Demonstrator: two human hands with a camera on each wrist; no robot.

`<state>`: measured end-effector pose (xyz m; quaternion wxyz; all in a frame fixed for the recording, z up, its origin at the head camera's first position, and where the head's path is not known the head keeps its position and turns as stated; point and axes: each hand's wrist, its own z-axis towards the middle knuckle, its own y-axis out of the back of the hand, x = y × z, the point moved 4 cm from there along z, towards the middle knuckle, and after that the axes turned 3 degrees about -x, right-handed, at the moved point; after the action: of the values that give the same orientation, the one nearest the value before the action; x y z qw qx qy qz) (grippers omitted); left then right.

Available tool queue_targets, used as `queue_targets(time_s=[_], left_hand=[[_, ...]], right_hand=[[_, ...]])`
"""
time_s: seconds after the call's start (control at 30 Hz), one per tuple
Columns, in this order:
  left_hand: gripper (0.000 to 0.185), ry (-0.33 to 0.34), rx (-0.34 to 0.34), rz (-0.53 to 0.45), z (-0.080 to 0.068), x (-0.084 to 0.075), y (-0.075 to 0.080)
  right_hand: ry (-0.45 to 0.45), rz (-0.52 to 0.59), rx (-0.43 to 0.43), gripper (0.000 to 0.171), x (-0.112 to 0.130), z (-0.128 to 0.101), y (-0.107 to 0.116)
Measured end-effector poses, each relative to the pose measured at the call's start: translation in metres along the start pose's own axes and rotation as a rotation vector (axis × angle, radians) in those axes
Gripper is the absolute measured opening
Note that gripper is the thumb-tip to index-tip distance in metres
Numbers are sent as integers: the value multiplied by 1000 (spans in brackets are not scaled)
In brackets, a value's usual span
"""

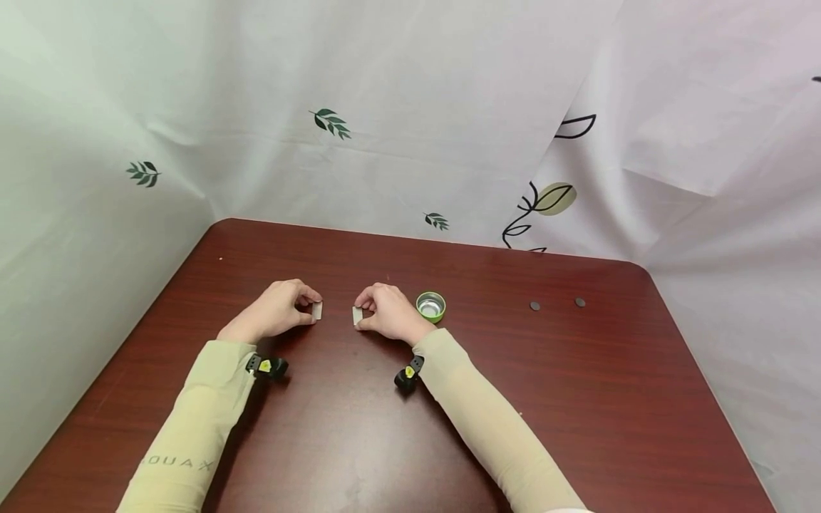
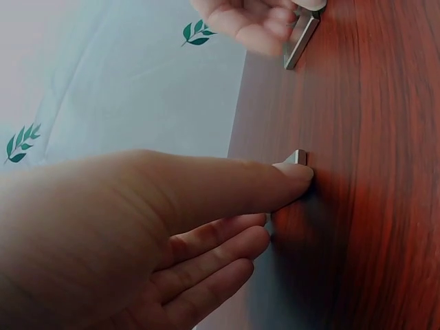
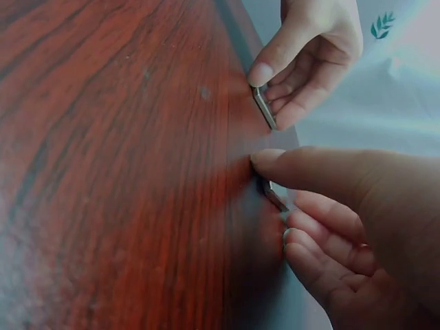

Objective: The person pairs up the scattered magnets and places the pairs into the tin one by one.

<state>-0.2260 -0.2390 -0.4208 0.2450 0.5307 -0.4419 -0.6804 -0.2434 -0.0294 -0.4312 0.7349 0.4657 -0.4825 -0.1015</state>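
While both forearms are laid on the dark red table [image 1: 577,399], two small flat metal plates are held upright on edge near its middle, one per hand, facing each other with a narrow gap between. The left plate [image 1: 317,310] is pinched by the left hand [image 1: 277,310] between thumb and curled forefinger; the remaining fingers are seen folded loosely under the palm in the left wrist view. The right plate [image 1: 357,315] is pinched the same way by the right hand [image 1: 388,313], fingers curled round it, knuckles up. Both wrists are kept low, sleeves touching the tabletop, elbows drawn back toward the body. Whether the plates' lower edges actually touch the wood is hard to tell from the wrist views, probably so. A small green cap [image 1: 430,306] with a shiny inside is seen just beside the right hand. Two dark round discs [image 1: 535,306] lie well apart to the right.
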Motion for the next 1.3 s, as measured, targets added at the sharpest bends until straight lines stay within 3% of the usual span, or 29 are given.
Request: queue_targets(time_s=[0.47,1.3], left_hand=[[28,6,24,-11,2,-5,-3],[28,-35,41,-11,8,-20,-12]], right_hand=[[-40,-20,65,30,2,6,-2],[-60,3,61,30,-1,6,-3]])
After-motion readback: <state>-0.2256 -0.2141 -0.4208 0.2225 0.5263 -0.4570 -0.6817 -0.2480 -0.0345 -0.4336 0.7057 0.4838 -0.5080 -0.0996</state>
